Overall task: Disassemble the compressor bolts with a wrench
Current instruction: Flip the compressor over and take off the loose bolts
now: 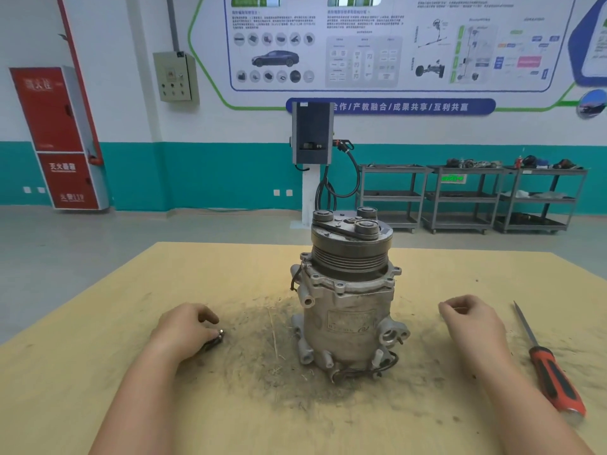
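Grey compressor (349, 300) upright on board (98, 372) | left hand (184, 330) pinches bolt (219, 334) | right hand (473, 323) loosely curled, empty
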`<state>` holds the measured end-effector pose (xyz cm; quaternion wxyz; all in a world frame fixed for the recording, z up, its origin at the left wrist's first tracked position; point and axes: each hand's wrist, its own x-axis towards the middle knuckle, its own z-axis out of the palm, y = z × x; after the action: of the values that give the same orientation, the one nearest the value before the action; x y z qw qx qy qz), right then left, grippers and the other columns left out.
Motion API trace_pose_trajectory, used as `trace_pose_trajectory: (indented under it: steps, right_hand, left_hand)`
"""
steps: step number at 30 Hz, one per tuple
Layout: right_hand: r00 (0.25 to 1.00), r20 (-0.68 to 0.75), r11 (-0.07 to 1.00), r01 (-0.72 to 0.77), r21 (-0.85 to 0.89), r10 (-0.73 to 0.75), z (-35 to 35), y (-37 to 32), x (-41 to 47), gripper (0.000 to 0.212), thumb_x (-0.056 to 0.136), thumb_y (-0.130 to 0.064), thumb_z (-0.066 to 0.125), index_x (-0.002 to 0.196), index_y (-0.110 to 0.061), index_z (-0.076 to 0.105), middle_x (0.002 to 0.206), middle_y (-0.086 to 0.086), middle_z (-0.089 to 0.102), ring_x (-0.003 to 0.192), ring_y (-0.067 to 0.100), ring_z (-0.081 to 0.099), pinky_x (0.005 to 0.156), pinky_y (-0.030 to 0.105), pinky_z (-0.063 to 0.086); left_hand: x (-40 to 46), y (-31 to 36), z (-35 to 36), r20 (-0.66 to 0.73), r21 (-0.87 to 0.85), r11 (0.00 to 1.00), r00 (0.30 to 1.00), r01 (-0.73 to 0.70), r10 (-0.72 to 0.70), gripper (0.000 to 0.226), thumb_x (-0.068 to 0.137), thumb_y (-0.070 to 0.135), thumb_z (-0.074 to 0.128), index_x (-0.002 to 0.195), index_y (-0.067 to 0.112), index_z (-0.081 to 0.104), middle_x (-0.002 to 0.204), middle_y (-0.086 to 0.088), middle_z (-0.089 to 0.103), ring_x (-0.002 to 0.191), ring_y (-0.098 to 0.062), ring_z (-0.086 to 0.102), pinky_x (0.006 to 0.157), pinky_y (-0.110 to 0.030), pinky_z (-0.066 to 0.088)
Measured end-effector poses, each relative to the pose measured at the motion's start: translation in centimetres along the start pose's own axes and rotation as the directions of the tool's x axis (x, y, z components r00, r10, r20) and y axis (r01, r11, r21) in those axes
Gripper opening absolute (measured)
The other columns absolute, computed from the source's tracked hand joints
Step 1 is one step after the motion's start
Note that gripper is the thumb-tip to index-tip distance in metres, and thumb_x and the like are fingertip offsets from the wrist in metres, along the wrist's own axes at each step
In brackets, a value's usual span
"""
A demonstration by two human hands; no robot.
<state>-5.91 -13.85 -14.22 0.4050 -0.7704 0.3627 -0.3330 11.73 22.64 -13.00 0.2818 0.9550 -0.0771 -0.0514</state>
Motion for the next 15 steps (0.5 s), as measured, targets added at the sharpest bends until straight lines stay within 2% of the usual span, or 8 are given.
trace_pose_trajectory:
  steps: [3,6,7,11,13,15]
  right_hand:
    - [0.989,-0.015,0.988,0.148,0.046,-0.147,1.1,-1.8,-1.3,0.007,0.09,-0.019,0.06,0.084,-0.02,0.063,0.086,-0.004,0.066,0.084,0.019,0.058,0.069,0.031,0.038]
    - [0.949,-0.091,0.936,0.312,0.16,-0.301,1.7,-3.6,-3.4,0.014,0.09,-0.019,0.061,0.08,-0.029,0.06,0.074,-0.012,0.063,0.072,0.004,0.057,0.062,0.024,0.04]
    - [0.926,-0.133,0.906,0.373,0.198,-0.353,1.8,-4.0,-4.2,0.016,0.09,-0.019,0.061,0.08,-0.031,0.059,0.07,-0.011,0.062,0.069,0.004,0.056,0.059,0.022,0.041]
    - [0.781,-0.281,0.732,0.622,0.279,-0.557,2.5,-5.5,-7.1,0.023,0.091,-0.016,0.061,0.082,-0.036,0.054,0.074,-0.012,0.059,0.063,0.005,0.053,0.058,0.013,0.04]
    - [0.686,-0.331,0.633,0.726,0.266,-0.648,2.8,-5.9,-8.1,0.018,0.089,-0.023,0.058,0.083,-0.038,0.051,0.071,-0.011,0.056,0.061,0.001,0.051,0.06,0.01,0.039]
    - [0.615,-0.355,0.56,0.789,0.255,-0.704,3.1,-6.1,-8.6,0.01,0.09,-0.025,0.054,0.089,-0.035,0.053,0.067,-0.015,0.053,0.062,0.001,0.05,0.06,0.012,0.04]
  left_hand:
    - [0.3,-0.3,0.5,0.045,0.009,0.998,0.998,-0.054,0.054,0.014,0.084,0.019,0.074,0.093,0.029,0.07,0.108,0.0,0.069,0.104,-0.02,0.062,0.093,-0.029,0.048]
    - [0.4,0.0,0.8,0.057,0.059,0.996,0.996,-0.064,0.061,0.02,0.086,0.019,0.071,0.089,0.038,0.067,0.103,0.009,0.07,0.108,-0.018,0.061,0.102,-0.037,0.044]
    - [0.4,0.0,0.9,0.05,0.082,0.995,0.997,-0.063,0.059,0.021,0.087,0.021,0.07,0.086,0.041,0.064,0.102,0.011,0.07,0.111,-0.018,0.059,0.103,-0.038,0.042]
    - [-0.1,0.7,1.1,-0.017,0.174,0.984,0.999,-0.043,0.047,0.012,0.089,0.032,0.068,0.085,0.042,0.063,0.101,0.017,0.063,0.119,-0.016,0.047,0.095,-0.037,0.031]
    - [-0.3,1.0,1.3,-0.029,0.181,0.982,0.998,-0.054,0.061,0.012,0.09,0.033,0.067,0.084,0.042,0.062,0.102,0.017,0.063,0.12,-0.016,0.045,0.09,-0.037,0.028]
    - [-0.3,1.5,1.6,-0.047,0.165,0.983,0.995,-0.078,0.087,0.013,0.09,0.033,0.066,0.08,0.039,0.061,0.095,0.021,0.063,0.113,-0.014,0.045,0.085,-0.036,0.024]
